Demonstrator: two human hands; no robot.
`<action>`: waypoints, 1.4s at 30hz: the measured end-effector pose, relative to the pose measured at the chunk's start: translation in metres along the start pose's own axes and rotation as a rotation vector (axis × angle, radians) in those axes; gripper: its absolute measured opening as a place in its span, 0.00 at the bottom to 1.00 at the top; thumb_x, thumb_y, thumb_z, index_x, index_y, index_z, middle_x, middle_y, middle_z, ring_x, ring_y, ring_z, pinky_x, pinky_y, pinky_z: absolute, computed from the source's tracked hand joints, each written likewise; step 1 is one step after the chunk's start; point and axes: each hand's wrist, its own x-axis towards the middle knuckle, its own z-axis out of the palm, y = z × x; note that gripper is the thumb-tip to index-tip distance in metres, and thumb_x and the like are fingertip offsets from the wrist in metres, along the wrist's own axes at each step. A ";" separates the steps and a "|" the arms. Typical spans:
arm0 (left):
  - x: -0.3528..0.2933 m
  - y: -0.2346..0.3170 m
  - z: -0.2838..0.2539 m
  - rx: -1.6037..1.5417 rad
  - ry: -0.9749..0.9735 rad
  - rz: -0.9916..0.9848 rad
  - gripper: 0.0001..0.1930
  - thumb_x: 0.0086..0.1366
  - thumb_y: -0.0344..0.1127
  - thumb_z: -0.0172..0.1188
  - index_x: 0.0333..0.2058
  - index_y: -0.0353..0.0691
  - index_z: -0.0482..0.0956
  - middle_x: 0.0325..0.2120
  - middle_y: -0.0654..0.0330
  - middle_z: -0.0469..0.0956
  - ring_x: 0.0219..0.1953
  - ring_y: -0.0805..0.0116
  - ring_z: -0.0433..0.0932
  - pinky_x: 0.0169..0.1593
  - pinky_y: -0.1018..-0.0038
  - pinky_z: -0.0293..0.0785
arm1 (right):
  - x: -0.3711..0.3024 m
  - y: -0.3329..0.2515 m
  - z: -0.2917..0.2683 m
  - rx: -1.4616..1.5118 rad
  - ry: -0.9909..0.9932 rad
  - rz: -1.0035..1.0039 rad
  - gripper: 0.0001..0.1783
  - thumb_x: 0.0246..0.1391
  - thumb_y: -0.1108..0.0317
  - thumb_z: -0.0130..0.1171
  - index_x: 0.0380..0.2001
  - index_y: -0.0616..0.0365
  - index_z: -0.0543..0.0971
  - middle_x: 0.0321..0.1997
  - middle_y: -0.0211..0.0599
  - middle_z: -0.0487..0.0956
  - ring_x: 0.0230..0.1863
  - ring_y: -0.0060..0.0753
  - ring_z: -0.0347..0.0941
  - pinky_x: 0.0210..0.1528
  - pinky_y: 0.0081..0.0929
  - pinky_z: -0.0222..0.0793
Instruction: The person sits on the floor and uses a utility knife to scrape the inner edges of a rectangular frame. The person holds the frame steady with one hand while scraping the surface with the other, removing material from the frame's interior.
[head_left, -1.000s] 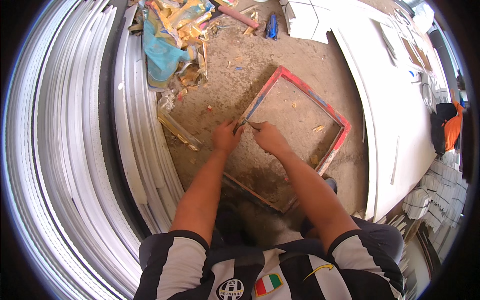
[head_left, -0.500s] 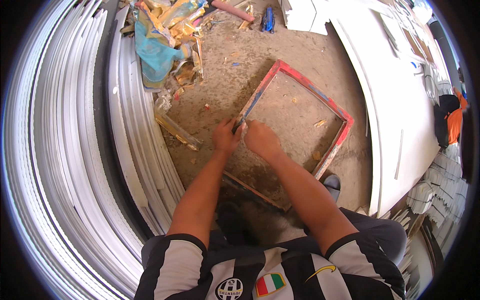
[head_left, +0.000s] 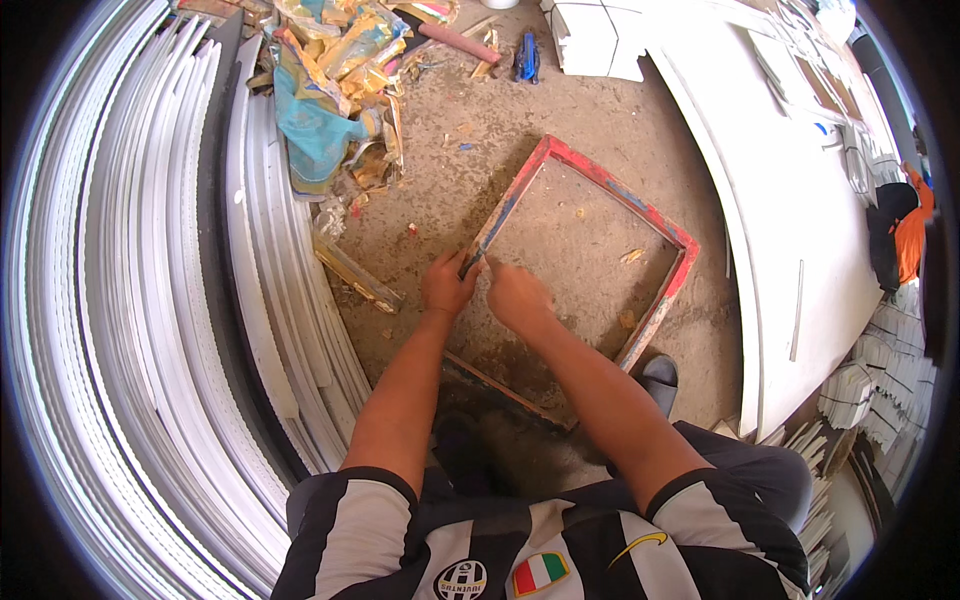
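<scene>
A worn rectangular frame [head_left: 622, 190], painted red with blue and bare patches, slants across my lap and the floor in front of me. My left hand [head_left: 447, 284] is closed round its left bar, the thumb lying along it. A small dark piece shows by that thumb; I cannot tell whether it is a tool or part of the bar. Just right of the same bar, over the frame's opening, my right hand [head_left: 519, 300] is closed with its fingertips close to the wood. Whatever those fingers hold, if anything, is hidden.
Tall stacks of white sheets [head_left: 130, 300] line the left side. Crumpled yellow and blue scraps [head_left: 330, 90] lie at the far left, near a pinkish roll [head_left: 458, 42] and a blue object [head_left: 526, 58]. A large white board [head_left: 790, 250] stands on the right. Small debris dots the floor.
The view has shifted slightly, so the frame and floor things sit a little lower. My left hand keeps its grip on the bar; the right hand stays close beside it, its fingers slightly shifted.
</scene>
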 end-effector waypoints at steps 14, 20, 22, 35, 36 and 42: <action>0.003 -0.004 0.010 0.126 -0.047 -0.072 0.30 0.67 0.62 0.62 0.51 0.40 0.85 0.50 0.52 0.82 0.51 0.50 0.82 0.50 0.57 0.80 | 0.006 0.044 -0.008 0.968 -0.090 0.243 0.22 0.72 0.58 0.49 0.65 0.42 0.77 0.22 0.33 0.74 0.19 0.25 0.69 0.18 0.31 0.66; 0.010 0.025 -0.004 0.101 -0.192 -0.158 0.31 0.69 0.63 0.58 0.53 0.41 0.84 0.47 0.53 0.82 0.48 0.50 0.81 0.50 0.55 0.80 | -0.017 0.045 -0.007 0.231 0.231 -0.086 0.23 0.67 0.62 0.53 0.64 0.49 0.77 0.43 0.60 0.84 0.44 0.58 0.83 0.46 0.49 0.77; 0.005 0.025 -0.009 0.149 -0.185 -0.135 0.30 0.70 0.62 0.58 0.53 0.41 0.84 0.46 0.53 0.82 0.47 0.50 0.81 0.49 0.56 0.80 | -0.022 0.035 -0.008 0.200 0.184 -0.056 0.23 0.67 0.62 0.52 0.63 0.50 0.78 0.45 0.60 0.83 0.46 0.62 0.81 0.49 0.53 0.76; -0.025 0.002 0.015 -0.080 0.134 -0.059 0.28 0.66 0.58 0.64 0.49 0.36 0.85 0.42 0.45 0.81 0.45 0.41 0.80 0.49 0.52 0.76 | -0.020 0.036 0.007 0.206 0.191 -0.027 0.24 0.64 0.62 0.52 0.62 0.47 0.78 0.44 0.62 0.82 0.47 0.66 0.80 0.51 0.57 0.75; -0.021 0.003 0.014 -0.095 0.070 -0.084 0.28 0.66 0.58 0.64 0.48 0.36 0.85 0.41 0.45 0.81 0.45 0.40 0.80 0.49 0.52 0.76 | -0.019 0.040 0.003 0.202 0.192 -0.006 0.24 0.65 0.62 0.53 0.63 0.47 0.78 0.45 0.62 0.82 0.47 0.66 0.79 0.51 0.56 0.75; -0.015 0.011 0.019 -0.070 0.092 -0.079 0.28 0.66 0.60 0.62 0.46 0.38 0.86 0.40 0.40 0.82 0.46 0.39 0.80 0.50 0.53 0.76 | -0.027 0.047 -0.009 0.211 0.214 0.029 0.26 0.64 0.61 0.56 0.65 0.45 0.75 0.43 0.57 0.83 0.46 0.65 0.80 0.49 0.52 0.75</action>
